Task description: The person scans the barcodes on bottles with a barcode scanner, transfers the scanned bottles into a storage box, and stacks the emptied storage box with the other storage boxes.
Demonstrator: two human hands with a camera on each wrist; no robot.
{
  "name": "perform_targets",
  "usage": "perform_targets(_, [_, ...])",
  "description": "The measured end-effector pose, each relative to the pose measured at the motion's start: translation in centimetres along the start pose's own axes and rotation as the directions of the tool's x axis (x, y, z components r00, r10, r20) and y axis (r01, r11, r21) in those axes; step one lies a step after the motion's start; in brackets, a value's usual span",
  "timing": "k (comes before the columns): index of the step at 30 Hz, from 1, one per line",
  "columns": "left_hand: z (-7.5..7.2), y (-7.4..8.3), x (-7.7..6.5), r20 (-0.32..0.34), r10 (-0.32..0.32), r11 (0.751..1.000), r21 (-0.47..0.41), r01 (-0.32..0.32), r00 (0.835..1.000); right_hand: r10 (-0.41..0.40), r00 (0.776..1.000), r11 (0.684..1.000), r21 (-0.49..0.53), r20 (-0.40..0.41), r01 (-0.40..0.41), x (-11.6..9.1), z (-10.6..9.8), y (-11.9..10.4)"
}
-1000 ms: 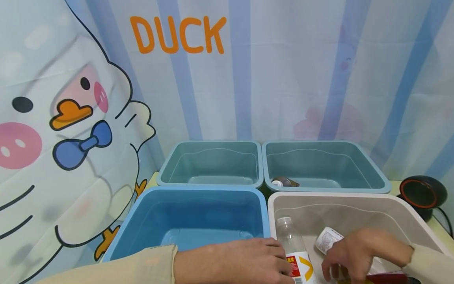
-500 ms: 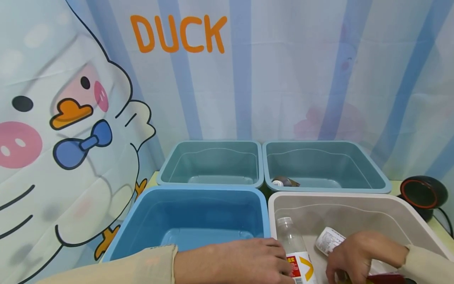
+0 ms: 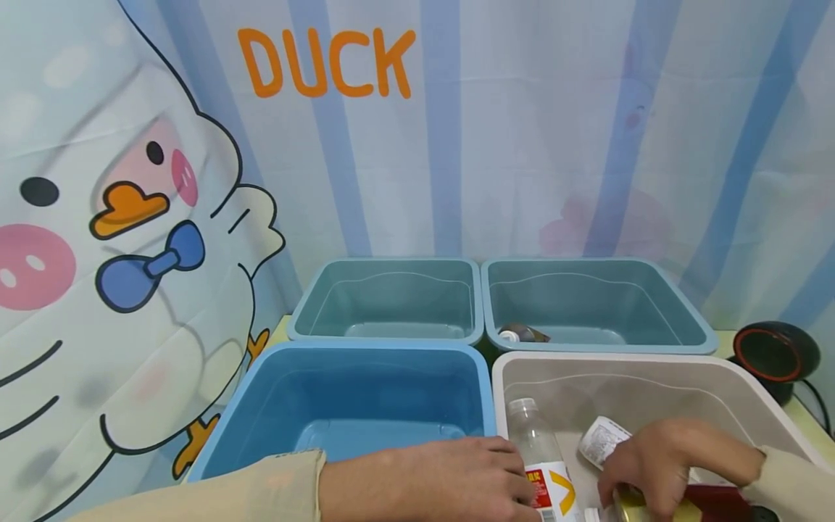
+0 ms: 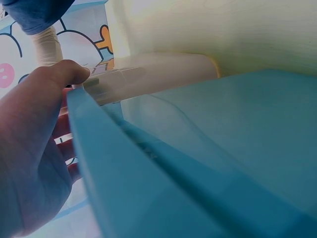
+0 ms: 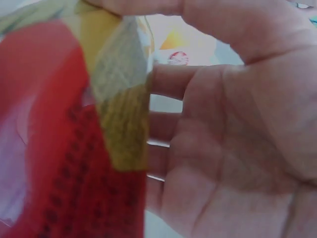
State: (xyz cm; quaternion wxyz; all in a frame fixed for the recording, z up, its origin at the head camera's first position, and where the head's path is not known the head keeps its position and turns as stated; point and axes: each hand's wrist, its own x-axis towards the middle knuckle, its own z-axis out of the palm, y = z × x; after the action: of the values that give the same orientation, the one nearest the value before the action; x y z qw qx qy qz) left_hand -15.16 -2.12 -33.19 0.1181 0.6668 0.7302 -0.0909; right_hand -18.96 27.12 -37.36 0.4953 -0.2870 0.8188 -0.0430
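Note:
My left hand (image 3: 430, 480) lies over the edge between the blue bin (image 3: 391, 348) and the beige bin (image 3: 626, 360). In the left wrist view its thumb and fingers straddle the blue rim. Inside the beige bin, my right hand (image 3: 652, 464) pinches a bottle (image 3: 636, 505) between thumb and fingers; its gold and red printed label (image 5: 119, 119) fills much of the right wrist view. Close to my left fingertips stands a clear bottle (image 3: 535, 435) with a white, red and yellow label. A white printed container (image 3: 603, 441) lies partly behind my right hand.
A dark red item (image 3: 720, 500) shows under my right wrist. Behind are two teal bins, left (image 3: 385, 341) and right (image 3: 607, 349); the right one holds a small brown bottle (image 3: 525, 334). A black round device (image 3: 776, 353) with a cable stands at the far right.
My right hand has risen slightly, and the gold label beneath it has come further into view beside a white cap. My left hand has stayed put.

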Motion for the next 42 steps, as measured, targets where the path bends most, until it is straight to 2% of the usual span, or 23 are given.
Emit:
perform_targets(4, [0.1, -0.1, 0.0, -0.004, 0.002, 1.0, -0.003, -0.002, 1.0, -0.028, 0.998, 1.0, 0.004, -0.055, 0.029, -0.7, -0.4, 0.0])
perform_targets(8, [0.0, -0.1, -0.1, -0.008, 0.001, 1.0, -0.001, -0.001, 1.0, -0.062, 0.986, 0.997, 0.027, -0.154, 0.067, -1.7, -0.8, 0.0])
perform_targets(14, [0.0, 0.1, -0.1, -0.016, 0.002, 1.0, 0.013, -0.002, 1.0, -0.152, 0.935, 0.978, 0.09, -0.32, 0.189, -3.4, -1.5, -0.1])
perform_targets(20, [0.0, 0.0, -0.1, -0.014, 0.002, 1.0, 0.002, -0.002, 1.0, -0.186, 0.89, 0.971, 0.057, -0.415, 0.23, -4.6, -2.3, 0.0])
perform_targets(21, [0.0, 0.0, -0.1, -0.015, 0.003, 1.0, 0.0, -0.003, 1.0, -0.214, 0.875, 0.967, 0.03, -0.433, 0.252, -4.7, -2.4, 0.1])
perform_targets(24, [0.1, 0.0, -0.1, -0.018, 0.004, 1.0, -0.002, -0.004, 1.0, -0.307, 0.809, 0.942, -0.04, -0.501, 0.333, -5.1, -2.6, 0.4])
perform_targets(27, [0.0, 0.0, -0.1, -0.018, 0.005, 1.0, -0.001, -0.005, 1.0, -0.357, 0.753, 0.918, -0.058, -0.553, 0.393, -5.6, -2.8, 0.6])
perform_targets(31, [0.0, 0.0, -0.1, -0.013, 0.006, 1.0, 0.002, -0.006, 1.0, -0.321, 0.732, 0.912, 0.011, -0.6, 0.409, -6.5, -3.2, 0.8])
perform_targets(33, [0.0, 0.1, -0.1, -0.013, 0.007, 1.0, 0.005, -0.007, 1.0, -0.304, 0.714, 0.911, 0.026, -0.63, 0.411, -7.0, -3.4, 0.9])
perform_targets(36, [0.0, 0.1, -0.1, -0.013, 0.008, 1.0, 0.005, -0.008, 1.0, -0.289, 0.665, 0.906, 0.027, -0.689, 0.422, -7.6, -3.6, 1.2])
perform_targets(42, [0.1, 0.0, 0.0, -0.012, 0.013, 1.0, 0.008, -0.013, 1.0, -0.191, 0.568, 0.935, 0.028, -0.801, 0.354, -8.5, -3.8, 1.6])
